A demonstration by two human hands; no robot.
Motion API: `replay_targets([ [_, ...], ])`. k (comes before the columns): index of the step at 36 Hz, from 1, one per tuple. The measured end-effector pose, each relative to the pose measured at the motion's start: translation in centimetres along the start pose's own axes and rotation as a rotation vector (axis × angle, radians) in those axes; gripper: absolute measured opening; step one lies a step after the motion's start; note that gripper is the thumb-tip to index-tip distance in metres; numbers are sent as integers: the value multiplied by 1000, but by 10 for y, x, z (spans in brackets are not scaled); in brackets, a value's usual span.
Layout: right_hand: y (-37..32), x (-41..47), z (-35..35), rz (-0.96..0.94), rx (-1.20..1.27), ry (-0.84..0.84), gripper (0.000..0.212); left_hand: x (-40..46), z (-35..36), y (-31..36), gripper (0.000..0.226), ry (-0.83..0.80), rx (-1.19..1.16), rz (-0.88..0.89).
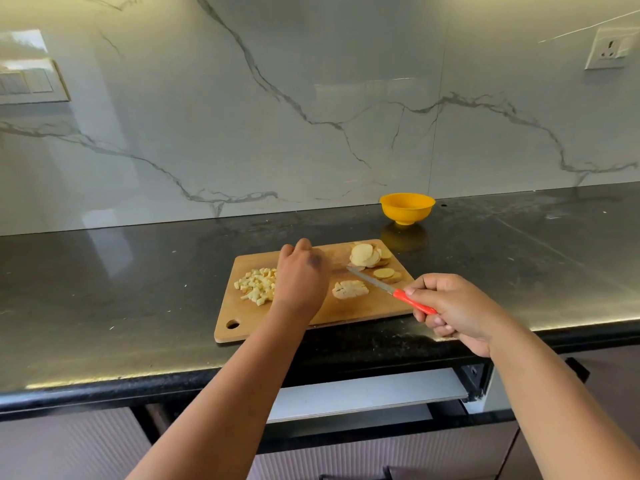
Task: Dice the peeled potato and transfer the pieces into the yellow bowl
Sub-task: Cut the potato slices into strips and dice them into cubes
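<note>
Black stone tabletop point(104, 271) carries a wooden cutting board point(277, 327) with a hanging hole at its near left corner. Beyond the right hand point(453, 310), close to the marble-look wall, stands the yellow bowl point(407, 207); its inside is not visible from this angle.

Over the middle of the board is the left hand point(301, 275), back up, fingers curled downward; whether they touch the board or pinch anything cannot be told. Just left of that hand lies a heap of diced potato point(257, 285), pale yellow little cubes. Just right of it sits a cut stack of potato point(349, 289), scored but still holding together. Farther right and toward the wall, round potato slices point(365, 255) overlap in a pile, with a few more slices point(385, 273) beside them.

At the board's right edge, the right hand is wrapped round the red handle of a knife point(375, 283), whose blade reaches leftward over the board, its tip between the sliced pile and the cut stack.
</note>
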State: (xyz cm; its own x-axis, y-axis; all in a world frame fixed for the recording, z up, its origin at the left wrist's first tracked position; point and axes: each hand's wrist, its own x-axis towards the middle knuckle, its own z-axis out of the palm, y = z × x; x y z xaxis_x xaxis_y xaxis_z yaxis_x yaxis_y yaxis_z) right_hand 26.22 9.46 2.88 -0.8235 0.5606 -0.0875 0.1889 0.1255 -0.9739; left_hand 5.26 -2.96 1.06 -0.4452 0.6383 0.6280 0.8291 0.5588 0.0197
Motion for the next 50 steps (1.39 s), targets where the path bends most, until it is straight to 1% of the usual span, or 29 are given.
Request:
replay_targets([
  [1, 2, 2, 0, -15, -38, 40, 10, 1, 0, -2, 22, -42, -5, -37],
  [3, 7, 7, 1, -59, -108, 109, 8, 3, -2, -5, 23, -82, -28, -54],
  [5, 12, 12, 5, -110, -141, 142, 7, 3, -7, -4, 22, -86, -47, -65],
  [7, 17, 17, 11, -174, -151, 158, 6, 4, -10, -4, 25, -81, -40, -101],
  [8, 20, 19, 15, -220, -178, 179, 6, 4, -11, -4, 28, -91, -23, -121],
  [11, 27, 25, 24, -407, -380, 304, 5, 7, -13, -2, 29, -193, 67, -162],
  [14, 31, 28, 28, -552, -452, 360, 5, 10, -11, -2, 32, -246, 108, -147],
  [16, 33, 30, 30, -587, -467, 386, 5, 11, -11, 0, 28, -239, 101, -119],
  [19, 34, 32, 29, -529, -414, 379, 7, 11, -10, 1, 17, -178, 70, -123],
  [21, 32, 34, 26, -473, -357, 366, 7, 12, -14, 3, 16, -125, 60, -136],
  [22, 31, 35, 25, -449, -328, 356, 7, 13, -16, 5, 18, -123, 68, -139],
  [26, 33, 35, 22, -408, -241, 314, 7, 12, -24, 13, 24, -260, 208, -84],
  [28, 32, 36, 22, -400, -233, 310, 8, 12, -26, 16, 26, -291, 218, -55],
  [30, 32, 37, 22, -394, -228, 312, 8, 15, -26, 18, 27, -279, 155, -20],
  [32, 32, 38, 22, -387, -219, 312, 7, 20, -20, 19, 29, -262, -15, 43],
  [35, 34, 38, 21, -376, -197, 314, 7, 22, -12, 27, 33, -351, -234, 165],
  [38, 35, 38, 20, -371, -179, 317, 5, 16, -6, 36, 37, -453, -276, 226],
  [40, 35, 38, 21, -366, -167, 311, 4, 12, -3, 40, 31, -488, -294, 220],
  [45, 34, 37, 21, -375, -185, 311, 4, 12, 3, 38, 18, -429, -265, 213],
  [50, 34, 36, 22, -376, -204, 314, 3, 14, 10, 31, 6, -498, -217, 212],
])
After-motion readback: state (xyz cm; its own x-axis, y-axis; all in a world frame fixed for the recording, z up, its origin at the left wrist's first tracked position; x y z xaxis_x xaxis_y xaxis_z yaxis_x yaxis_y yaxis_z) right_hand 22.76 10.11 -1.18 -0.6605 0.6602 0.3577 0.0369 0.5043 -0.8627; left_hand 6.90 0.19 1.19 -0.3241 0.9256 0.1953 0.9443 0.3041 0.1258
